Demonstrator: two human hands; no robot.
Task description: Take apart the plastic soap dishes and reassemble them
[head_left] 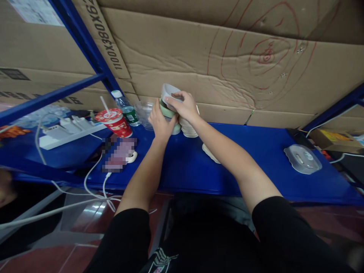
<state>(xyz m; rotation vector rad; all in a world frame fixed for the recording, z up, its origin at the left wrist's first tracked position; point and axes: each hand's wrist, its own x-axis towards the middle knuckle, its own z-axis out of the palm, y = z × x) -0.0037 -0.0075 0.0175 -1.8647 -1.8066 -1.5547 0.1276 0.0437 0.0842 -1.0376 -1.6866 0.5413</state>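
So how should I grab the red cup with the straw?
I'd hold the red cup around its round body, below the rim, coming from your side: the straw pokes up on top and the bottle stands close behind.

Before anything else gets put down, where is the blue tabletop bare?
The widest bare stretch of tabletop lies between the right forearm and clear plastic piece. Another sits between both forearms, toward the near edge. Crowded: the left side, with white cables, red cup and bottle, and around both hands, by the beige stack.
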